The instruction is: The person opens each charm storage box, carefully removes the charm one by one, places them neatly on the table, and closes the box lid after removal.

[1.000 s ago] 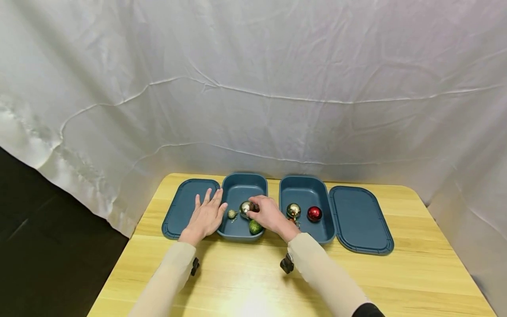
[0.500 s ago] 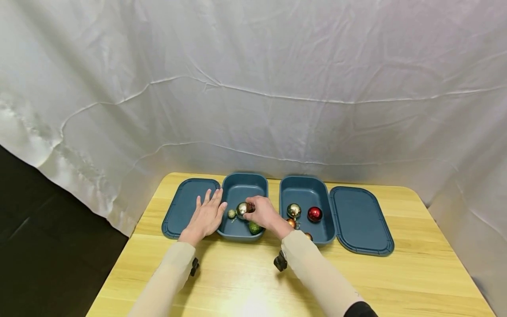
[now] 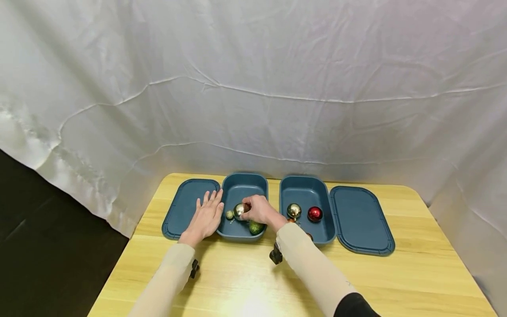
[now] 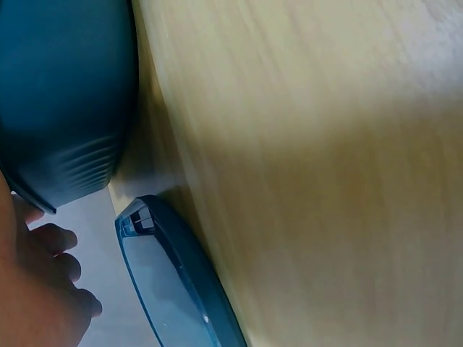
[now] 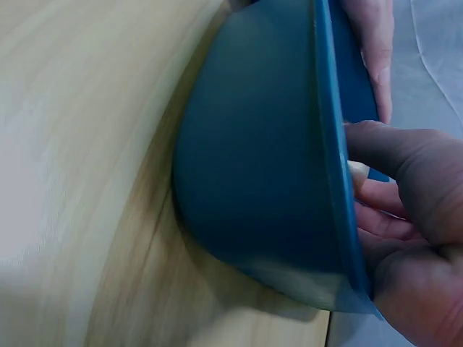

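In the head view my right hand (image 3: pixel 260 210) pinches a shiny champagne-coloured bauble (image 3: pixel 239 211) low inside the left blue box (image 3: pixel 242 185). Just left of that bauble lies a small glittery gold one (image 3: pixel 229 215); a green glitter bauble (image 3: pixel 256 227) sits in the near right corner. My left hand (image 3: pixel 203 220), fingers straight and spread, rests at the box's left rim. In the left wrist view part of the left hand (image 4: pixel 40 282) shows by the box wall (image 4: pixel 65 94). The right wrist view has the right hand (image 5: pixel 427 195) reaching over the rim, the bauble hidden.
The right blue box (image 3: pixel 305 189) holds a gold bauble (image 3: pixel 294 211), a red one (image 3: pixel 315 214) and copper ones partly covered by the right arm. One blue lid (image 3: pixel 184 211) lies left of the boxes, another lid (image 3: pixel 362 220) right. A pale curtain (image 3: pixel 277 127) hangs behind the table.
My right hand has moved a little left with the champagne bauble. The small gold bauble has shifted slightly left. My left hand has stayed almost in place.
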Available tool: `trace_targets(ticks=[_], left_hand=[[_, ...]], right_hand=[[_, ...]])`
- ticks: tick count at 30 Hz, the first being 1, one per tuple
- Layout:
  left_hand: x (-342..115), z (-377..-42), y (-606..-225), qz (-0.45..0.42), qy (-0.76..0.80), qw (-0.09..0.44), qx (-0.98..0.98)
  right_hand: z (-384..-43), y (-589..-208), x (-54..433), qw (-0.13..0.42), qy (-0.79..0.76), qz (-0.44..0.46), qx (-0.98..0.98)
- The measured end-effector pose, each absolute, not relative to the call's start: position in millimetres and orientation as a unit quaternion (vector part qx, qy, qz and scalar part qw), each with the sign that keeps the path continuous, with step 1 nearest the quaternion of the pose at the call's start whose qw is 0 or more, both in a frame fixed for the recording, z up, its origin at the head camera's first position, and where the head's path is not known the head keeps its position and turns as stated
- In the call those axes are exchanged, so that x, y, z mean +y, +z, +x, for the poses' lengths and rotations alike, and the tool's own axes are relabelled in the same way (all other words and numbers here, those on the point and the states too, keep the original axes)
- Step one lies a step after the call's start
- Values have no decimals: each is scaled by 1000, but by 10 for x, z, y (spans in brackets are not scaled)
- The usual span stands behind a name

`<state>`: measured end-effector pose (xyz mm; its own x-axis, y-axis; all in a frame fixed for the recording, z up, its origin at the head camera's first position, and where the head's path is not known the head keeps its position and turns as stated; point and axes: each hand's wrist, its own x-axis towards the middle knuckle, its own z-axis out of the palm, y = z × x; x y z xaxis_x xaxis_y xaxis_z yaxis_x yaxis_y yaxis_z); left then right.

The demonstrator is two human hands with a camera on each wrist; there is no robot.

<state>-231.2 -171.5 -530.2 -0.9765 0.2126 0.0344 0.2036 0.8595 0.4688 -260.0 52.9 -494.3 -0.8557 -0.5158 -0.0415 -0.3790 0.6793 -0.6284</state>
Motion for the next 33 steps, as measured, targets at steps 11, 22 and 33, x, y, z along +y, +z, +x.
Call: trace_targets(ticks=[11, 22, 33], left_hand=[[-1708, -2297, -5306, 96, 256, 3, 962], [-1711, -2302, -5305, 90, 256, 4, 962], [-1711, -2303, -5297, 92, 250, 10, 964]], right_hand=[[-2636, -4975, 483, 117, -317, -240, 910], [-2650, -5018, 473, 110, -331, -234, 907], [-2629, -5032, 491, 103, -351, -231, 902]])
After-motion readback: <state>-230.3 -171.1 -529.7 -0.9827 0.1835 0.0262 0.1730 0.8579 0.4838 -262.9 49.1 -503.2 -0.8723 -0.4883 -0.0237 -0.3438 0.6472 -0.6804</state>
